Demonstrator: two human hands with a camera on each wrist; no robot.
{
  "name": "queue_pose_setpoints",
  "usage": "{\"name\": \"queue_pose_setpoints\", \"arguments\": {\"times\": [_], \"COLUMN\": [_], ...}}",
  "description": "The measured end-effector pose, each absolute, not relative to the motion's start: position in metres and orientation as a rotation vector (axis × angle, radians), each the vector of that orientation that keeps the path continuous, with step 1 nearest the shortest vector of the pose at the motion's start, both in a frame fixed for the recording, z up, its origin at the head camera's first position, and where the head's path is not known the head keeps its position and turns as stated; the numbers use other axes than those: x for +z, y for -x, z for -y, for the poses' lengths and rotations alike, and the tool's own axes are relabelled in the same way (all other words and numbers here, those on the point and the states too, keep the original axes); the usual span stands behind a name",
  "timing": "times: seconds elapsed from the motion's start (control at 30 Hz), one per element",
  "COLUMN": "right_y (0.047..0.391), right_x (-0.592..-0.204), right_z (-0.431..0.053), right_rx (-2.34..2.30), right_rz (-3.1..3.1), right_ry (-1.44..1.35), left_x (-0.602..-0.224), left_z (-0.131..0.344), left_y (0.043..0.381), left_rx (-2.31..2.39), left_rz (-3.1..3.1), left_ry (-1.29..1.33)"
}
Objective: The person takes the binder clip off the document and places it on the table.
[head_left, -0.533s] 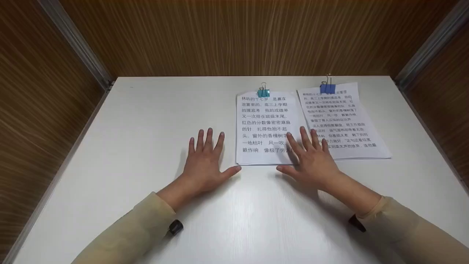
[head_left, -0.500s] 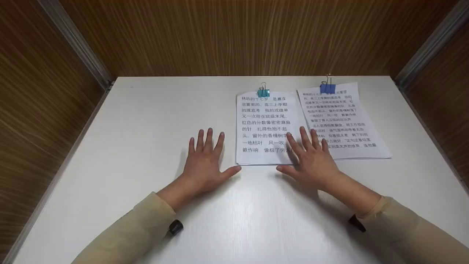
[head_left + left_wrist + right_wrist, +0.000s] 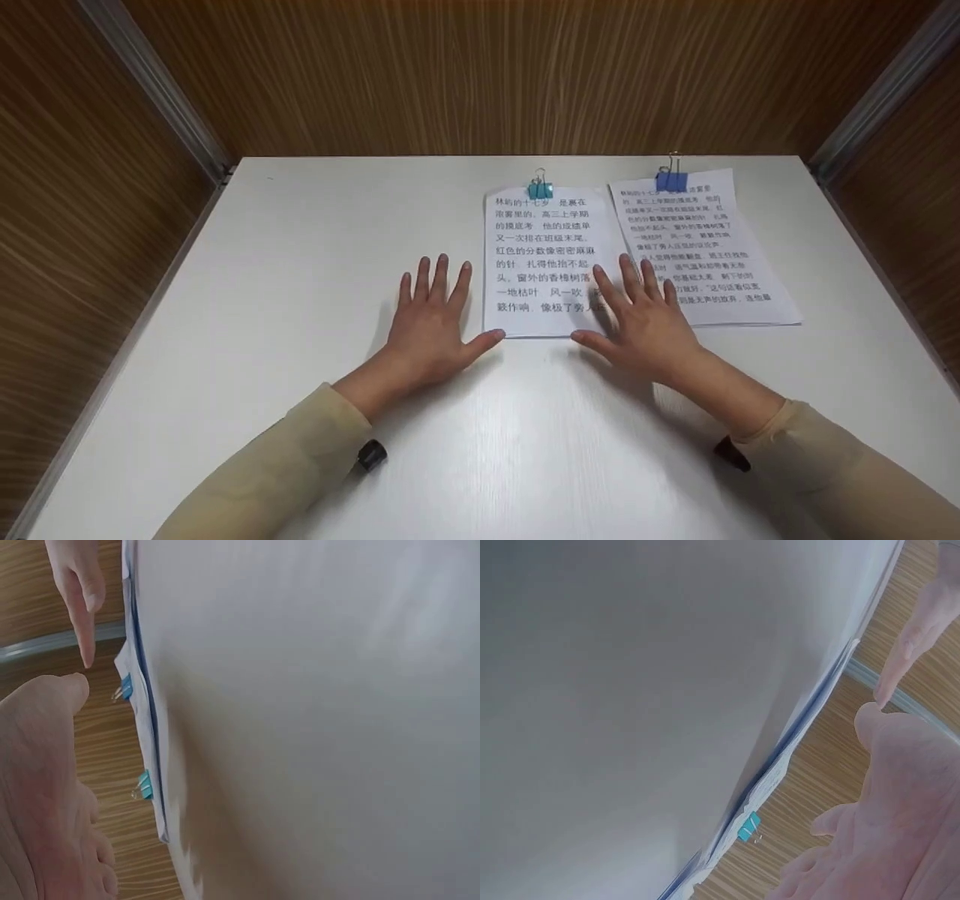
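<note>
My left hand (image 3: 429,334) is spread palm down just left of the left paper stack (image 3: 536,262), its thumb tip over that stack's lower left corner. A teal binder clip (image 3: 540,188) grips the stack's top edge. My right hand (image 3: 649,326), fingers spread and straight, overlaps the lower parts of the left stack and the right paper stack (image 3: 731,247). A blue binder clip (image 3: 671,180) sits on the right stack's top. In the left wrist view, the left palm (image 3: 37,787) is raised off the table. Neither hand holds anything.
Both stacks carry printed text and lie side by side on a white table (image 3: 247,300), the right one slanted. Wood-grain panels (image 3: 480,75) enclose the back and sides, with metal strips at the corners. Small black devices (image 3: 371,454) show under the sleeves.
My left hand has shifted a little to the right and away from me. The right hand has moved very slightly right. Both paper stacks stay in place.
</note>
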State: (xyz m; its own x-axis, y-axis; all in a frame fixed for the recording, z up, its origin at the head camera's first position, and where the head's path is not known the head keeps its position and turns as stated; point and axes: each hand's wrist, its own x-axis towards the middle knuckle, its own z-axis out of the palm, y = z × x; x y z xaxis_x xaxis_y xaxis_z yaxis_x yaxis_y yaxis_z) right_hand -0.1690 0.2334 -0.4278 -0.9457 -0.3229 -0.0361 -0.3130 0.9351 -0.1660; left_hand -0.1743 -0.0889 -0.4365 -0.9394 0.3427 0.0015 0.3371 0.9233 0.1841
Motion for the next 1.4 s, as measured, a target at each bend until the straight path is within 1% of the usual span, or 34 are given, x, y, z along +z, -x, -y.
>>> {"name": "queue_pose_setpoints", "arguments": {"times": [0.4,0.7,1.07,1.4], "right_y": [0.198,0.217,0.228,0.230], "right_x": [-0.424,-0.431,-0.437,-0.438], "right_z": [-0.243,-0.252,-0.257,-0.257], "right_rx": [-0.280,-0.271,-0.276,-0.289], "right_rz": [-3.022,-2.956,-2.841,-2.812], "right_ry": [0.478,0.502,0.522,0.526], "left_x": [-0.434,-0.438,-0.448,-0.447], "left_z": [0.061,0.053,0.052,0.052], "left_y": [0.206,0.222,0.233,0.236], "left_rx": [0.313,0.309,0.256,0.224], "left_rz": [-3.010,-2.955,-2.883,-2.814], "left_ry": [-0.568,-0.605,-0.663,-0.661]}}
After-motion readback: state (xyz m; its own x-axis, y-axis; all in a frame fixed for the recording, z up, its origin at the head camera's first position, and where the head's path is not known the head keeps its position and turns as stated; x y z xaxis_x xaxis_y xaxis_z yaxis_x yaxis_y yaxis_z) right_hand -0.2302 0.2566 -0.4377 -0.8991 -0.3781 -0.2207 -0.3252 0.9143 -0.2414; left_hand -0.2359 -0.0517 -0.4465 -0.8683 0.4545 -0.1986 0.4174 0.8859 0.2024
